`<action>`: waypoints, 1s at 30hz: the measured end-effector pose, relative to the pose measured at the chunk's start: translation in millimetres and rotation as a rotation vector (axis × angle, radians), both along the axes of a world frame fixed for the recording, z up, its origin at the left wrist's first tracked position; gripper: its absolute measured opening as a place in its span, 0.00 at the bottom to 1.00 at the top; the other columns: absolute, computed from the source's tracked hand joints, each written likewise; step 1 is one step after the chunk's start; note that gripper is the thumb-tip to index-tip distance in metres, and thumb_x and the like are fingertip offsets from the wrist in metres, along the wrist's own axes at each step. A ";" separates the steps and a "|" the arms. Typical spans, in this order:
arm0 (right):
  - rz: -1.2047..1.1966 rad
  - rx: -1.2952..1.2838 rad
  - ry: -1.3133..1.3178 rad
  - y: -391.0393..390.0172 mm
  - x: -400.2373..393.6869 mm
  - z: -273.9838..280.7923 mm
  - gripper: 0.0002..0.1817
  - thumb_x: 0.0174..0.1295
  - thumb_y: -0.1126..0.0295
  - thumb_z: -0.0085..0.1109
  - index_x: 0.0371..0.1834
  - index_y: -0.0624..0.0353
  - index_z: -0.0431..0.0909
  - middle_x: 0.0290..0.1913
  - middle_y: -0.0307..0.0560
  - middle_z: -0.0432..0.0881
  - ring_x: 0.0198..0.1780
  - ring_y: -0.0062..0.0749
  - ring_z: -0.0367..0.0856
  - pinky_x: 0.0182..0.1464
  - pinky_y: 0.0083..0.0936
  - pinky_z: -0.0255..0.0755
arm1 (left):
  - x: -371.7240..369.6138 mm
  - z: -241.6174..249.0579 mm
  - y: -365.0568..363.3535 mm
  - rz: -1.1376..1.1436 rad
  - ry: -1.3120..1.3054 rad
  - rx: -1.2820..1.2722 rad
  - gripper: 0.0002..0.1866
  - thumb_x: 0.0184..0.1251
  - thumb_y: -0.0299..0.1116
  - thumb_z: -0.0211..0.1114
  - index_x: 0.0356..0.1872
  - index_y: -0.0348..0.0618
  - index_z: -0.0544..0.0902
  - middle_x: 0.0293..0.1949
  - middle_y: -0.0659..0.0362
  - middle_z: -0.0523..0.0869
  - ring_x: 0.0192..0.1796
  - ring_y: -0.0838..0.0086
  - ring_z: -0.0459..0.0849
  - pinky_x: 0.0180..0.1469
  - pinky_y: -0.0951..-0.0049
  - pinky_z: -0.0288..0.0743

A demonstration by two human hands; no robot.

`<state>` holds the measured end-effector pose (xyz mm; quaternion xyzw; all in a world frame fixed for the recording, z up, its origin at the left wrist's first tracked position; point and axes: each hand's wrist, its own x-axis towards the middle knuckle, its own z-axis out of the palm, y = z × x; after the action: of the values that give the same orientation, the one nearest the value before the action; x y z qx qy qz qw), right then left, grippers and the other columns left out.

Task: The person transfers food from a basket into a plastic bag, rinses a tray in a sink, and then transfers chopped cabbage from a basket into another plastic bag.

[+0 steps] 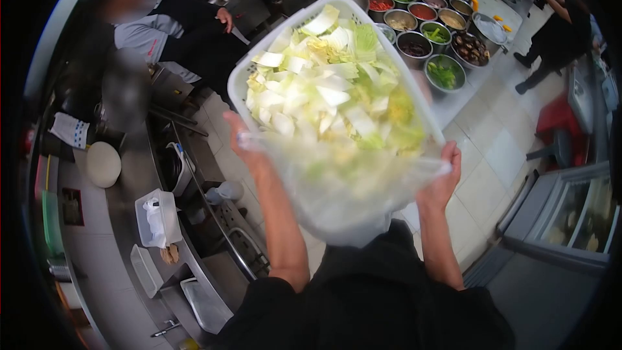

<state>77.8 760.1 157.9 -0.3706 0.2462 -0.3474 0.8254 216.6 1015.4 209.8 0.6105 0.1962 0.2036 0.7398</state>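
Note:
A white plastic basket [414,84] full of chopped napa cabbage [330,84] is up in front of my body, tilted toward me. Its near end sits inside a clear plastic bag [343,204], whose edge runs across the cabbage from one hand to the other. My left hand [245,142] grips the basket's near left side along with the bag's edge. On the near right corner, my right hand [440,181] is closed the same way, with the bag's corner by the thumb. The fingers under the basket are partly hidden.
Several metal bowls of ingredients, one with green peppers [445,72], stand on a table [466,100] ahead right. A person [155,39] stands ahead left, another [557,29] far right. A steel counter [129,220] runs along my left; a glass-topped freezer [557,220] is at right.

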 end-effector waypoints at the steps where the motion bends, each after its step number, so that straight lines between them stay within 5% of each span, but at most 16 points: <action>1: 0.053 0.018 0.039 3.9 2.3 12.8 0.13 0.71 0.57 0.52 0.38 0.56 0.71 0.34 0.36 0.74 0.35 0.18 0.73 0.38 0.21 0.73 | -1.1 5.7 10.8 0.024 -0.056 -0.015 0.36 0.71 0.63 0.44 0.33 0.34 0.80 0.29 0.59 0.81 0.30 0.76 0.77 0.36 0.76 0.72; 4: 0.199 0.123 0.127 16.3 11.3 39.1 0.12 0.71 0.58 0.51 0.41 0.55 0.70 0.37 0.39 0.76 0.38 0.23 0.76 0.42 0.24 0.75 | -10.0 12.1 46.9 0.120 -0.198 0.047 0.40 0.70 0.68 0.39 0.20 0.39 0.78 0.17 0.63 0.76 0.20 0.79 0.71 0.26 0.81 0.67; 9: 0.352 0.336 0.082 19.1 39.1 28.8 0.14 0.71 0.57 0.51 0.46 0.55 0.68 0.44 0.42 0.76 0.44 0.32 0.77 0.49 0.33 0.76 | -23.6 7.7 69.4 0.212 -0.321 0.089 0.38 0.71 0.66 0.36 0.20 0.40 0.75 0.17 0.63 0.76 0.21 0.81 0.70 0.26 0.82 0.66; 10: 0.361 0.348 0.054 22.0 41.9 21.1 0.14 0.71 0.56 0.51 0.46 0.55 0.68 0.44 0.42 0.76 0.45 0.32 0.77 0.49 0.34 0.76 | -27.6 3.3 77.3 0.241 -0.308 0.178 0.38 0.71 0.67 0.34 0.25 0.39 0.74 0.20 0.61 0.78 0.22 0.80 0.72 0.27 0.81 0.69; 13: 0.379 0.358 -0.006 37.5 49.8 15.1 0.15 0.70 0.55 0.51 0.46 0.55 0.67 0.45 0.42 0.75 0.48 0.33 0.76 0.51 0.36 0.75 | -37.1 7.4 82.1 0.289 -0.449 -0.239 0.36 0.73 0.65 0.33 0.28 0.38 0.72 0.26 0.57 0.79 0.28 0.73 0.76 0.39 0.75 0.75; 14: 0.383 0.345 -0.004 43.8 52.4 18.4 0.15 0.70 0.55 0.52 0.46 0.55 0.67 0.45 0.43 0.74 0.48 0.33 0.76 0.51 0.37 0.75 | -40.0 -2.0 95.8 0.208 -0.501 -0.171 0.37 0.73 0.65 0.33 0.33 0.36 0.73 0.32 0.53 0.82 0.34 0.70 0.80 0.46 0.73 0.78; 21: 0.569 0.342 -0.035 76.7 55.8 18.6 0.17 0.70 0.55 0.51 0.48 0.55 0.63 0.49 0.44 0.73 0.51 0.37 0.75 0.54 0.39 0.74 | -64.8 -1.3 130.8 0.323 -0.507 -0.080 0.42 0.64 0.74 0.38 0.31 0.35 0.72 0.30 0.53 0.82 0.34 0.72 0.80 0.45 0.72 0.77; 24: 0.548 0.349 0.074 93.6 43.6 37.0 0.21 0.73 0.55 0.45 0.61 0.57 0.63 0.58 0.49 0.73 0.56 0.42 0.75 0.57 0.41 0.74 | -85.1 -1.4 149.3 0.322 -0.537 -0.120 0.40 0.65 0.72 0.39 0.33 0.36 0.70 0.31 0.53 0.80 0.36 0.72 0.79 0.48 0.71 0.75; 27: 0.667 0.360 0.023 93.4 34.8 30.7 0.15 0.71 0.57 0.50 0.49 0.53 0.63 0.50 0.46 0.73 0.52 0.39 0.75 0.55 0.43 0.74 | -103.9 -8.6 163.3 0.353 -0.520 -0.135 0.40 0.66 0.71 0.36 0.34 0.36 0.71 0.33 0.54 0.81 0.38 0.71 0.78 0.50 0.70 0.74; 30: 0.686 0.389 0.030 95.9 30.9 27.5 0.15 0.71 0.57 0.50 0.50 0.53 0.63 0.50 0.46 0.72 0.52 0.39 0.74 0.55 0.42 0.74 | -124.0 -9.3 164.2 0.396 -0.533 -0.143 0.39 0.67 0.71 0.35 0.35 0.37 0.72 0.34 0.53 0.81 0.39 0.70 0.79 0.50 0.69 0.74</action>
<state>108.7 855.9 185.4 -0.2732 0.1811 0.0071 0.9447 92.6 1179.7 200.5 0.4324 0.1242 0.4814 0.7522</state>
